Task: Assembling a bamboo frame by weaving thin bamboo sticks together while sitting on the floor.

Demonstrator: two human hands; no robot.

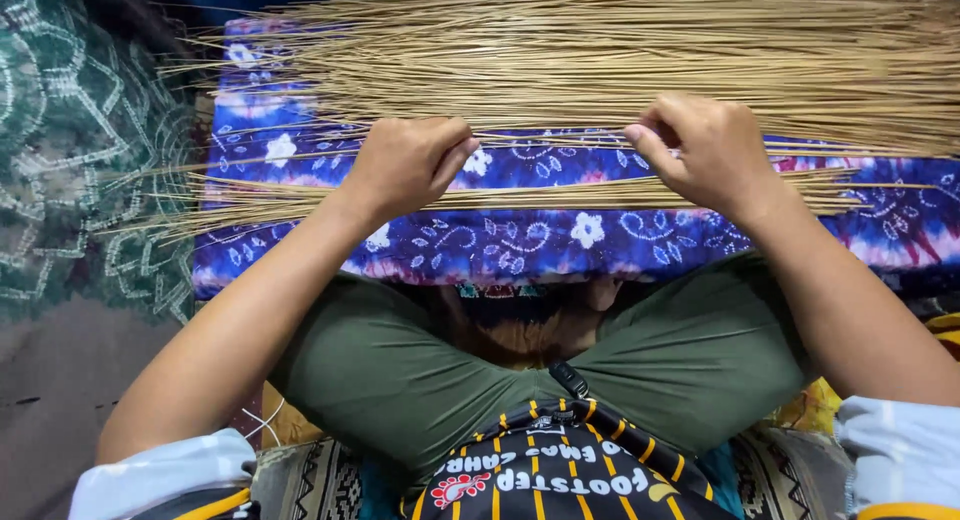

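Your left hand (pixel 405 165) and right hand (pixel 700 150) are both curled shut, fingertips pinching thin sticks drawn from the small bundle of sticks (pixel 560 195) that lies flat across the blue flowered cloth (pixel 520 242) just in front of your crossed legs, with the big pile of sticks (pixel 620 60) spread beyond it. Keep each pinch light and near the bundle's middle, and hold the strands level and parallel, since I judge they would snap or tangle if bent. Separate only a few at once so the pile stays undisturbed.
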